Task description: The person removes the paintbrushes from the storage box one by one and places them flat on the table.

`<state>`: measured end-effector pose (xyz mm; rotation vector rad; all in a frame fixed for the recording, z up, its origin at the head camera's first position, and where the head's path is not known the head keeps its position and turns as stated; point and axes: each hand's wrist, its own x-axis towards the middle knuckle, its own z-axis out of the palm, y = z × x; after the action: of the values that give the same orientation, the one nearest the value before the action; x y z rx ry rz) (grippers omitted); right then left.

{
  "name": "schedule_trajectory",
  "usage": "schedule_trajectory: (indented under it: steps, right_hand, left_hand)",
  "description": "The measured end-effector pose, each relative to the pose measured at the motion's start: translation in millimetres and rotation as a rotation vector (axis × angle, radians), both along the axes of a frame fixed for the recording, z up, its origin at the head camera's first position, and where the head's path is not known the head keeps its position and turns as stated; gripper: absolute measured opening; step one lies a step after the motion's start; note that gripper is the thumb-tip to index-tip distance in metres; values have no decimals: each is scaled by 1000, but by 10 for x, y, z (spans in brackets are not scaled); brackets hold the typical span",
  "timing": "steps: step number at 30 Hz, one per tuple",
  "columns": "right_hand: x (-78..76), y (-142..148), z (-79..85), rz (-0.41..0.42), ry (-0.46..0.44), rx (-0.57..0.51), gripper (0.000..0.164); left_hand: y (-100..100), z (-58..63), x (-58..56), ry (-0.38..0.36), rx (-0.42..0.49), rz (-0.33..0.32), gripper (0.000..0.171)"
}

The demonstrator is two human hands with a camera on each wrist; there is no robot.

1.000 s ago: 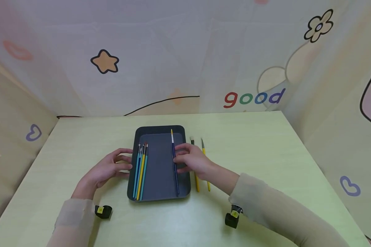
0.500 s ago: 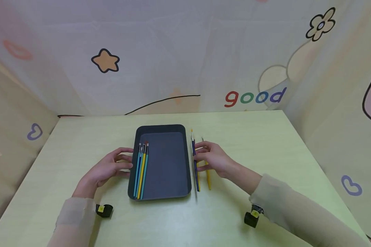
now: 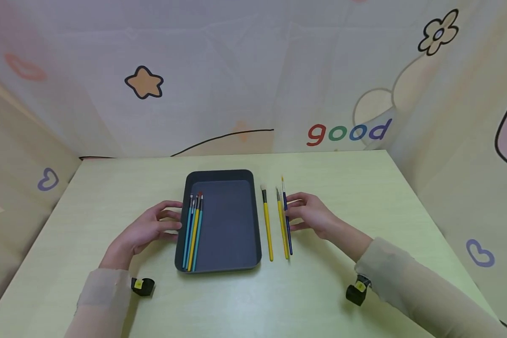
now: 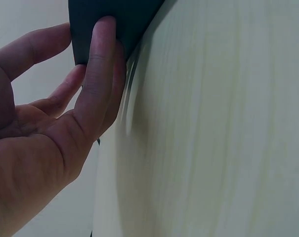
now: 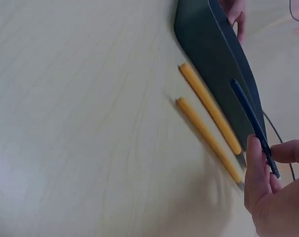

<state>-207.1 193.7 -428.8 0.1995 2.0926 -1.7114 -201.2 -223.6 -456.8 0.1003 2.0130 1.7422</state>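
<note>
A dark blue paintbrush [image 3: 287,218] is pinched between the thumb and fingers of my right hand [image 3: 310,213]. It is held off the table, as the right wrist view shows, just right of two yellow-handled brushes. One yellow brush [image 3: 268,225] lies near the tray; the other yellow brush [image 3: 282,225] lies beside the blue one. My left hand [image 3: 154,226] touches the left outer wall of the dark grey tray [image 3: 228,220] with extended fingers [image 4: 104,44]. Along the tray's left inside lie several brushes [image 3: 192,234] with teal, blue and yellow handles.
The light wooden table [image 3: 245,305] runs back to a printed curtain [image 3: 219,80] that also closes off both sides. A small black camera [image 3: 142,287] sits by the left wrist and another black camera [image 3: 357,290] by the right wrist.
My right hand has carried the blue brush rightward from above the tray, past both yellow brushes, which now show in full. The left hand has stayed at the tray's wall.
</note>
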Motion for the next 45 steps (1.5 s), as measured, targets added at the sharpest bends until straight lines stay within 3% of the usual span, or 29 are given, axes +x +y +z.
schedule_trajectory:
  steps: [9, 18, 32, 45]
  right_hand:
    - [-53, 125, -139, -18, 41, 76, 44]
    - [-73, 171, -248, -17, 95, 221, 41]
    - [-56, 154, -271, 95, 288, 531, 40]
    - [-26, 133, -239, 133, 309, 576, 44]
  left_hand:
    - [6, -1, 10, -1, -14, 2, 65]
    - [15, 16, 16, 5, -13, -1, 65]
    - [9, 28, 14, 10, -5, -7, 65]
    - [15, 26, 13, 9, -10, -4, 65]
